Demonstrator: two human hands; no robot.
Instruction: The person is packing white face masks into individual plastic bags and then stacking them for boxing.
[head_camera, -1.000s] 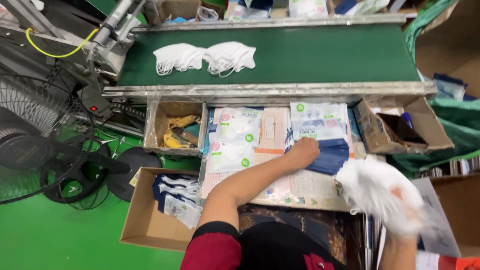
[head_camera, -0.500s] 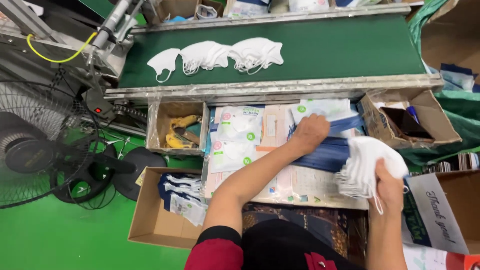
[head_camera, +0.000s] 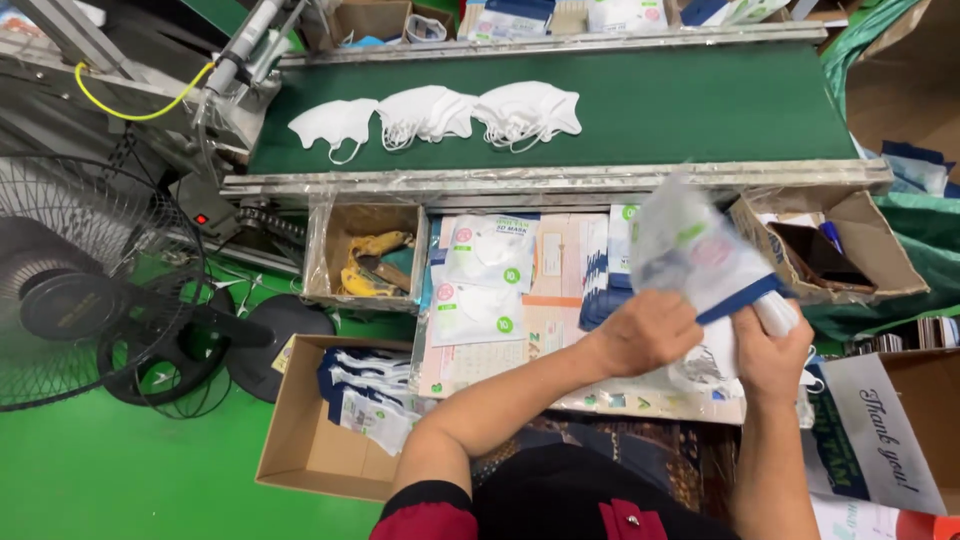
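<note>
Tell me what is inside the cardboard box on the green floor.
The cardboard box holds a stack of flat white-and-navy packets leaning at its far end. The person's left arm covers its right edge, so anything there is hidden.

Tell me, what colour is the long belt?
Dark green belt, seen in the head view.

Before you runs a green conveyor belt (head_camera: 700, 105) in a metal frame. Under your bench lies a glossy green floor (head_camera: 120, 470). At your left stands a black fan (head_camera: 70, 290); cardboard boxes (head_camera: 300, 440) sit on the floor beside it.
</note>
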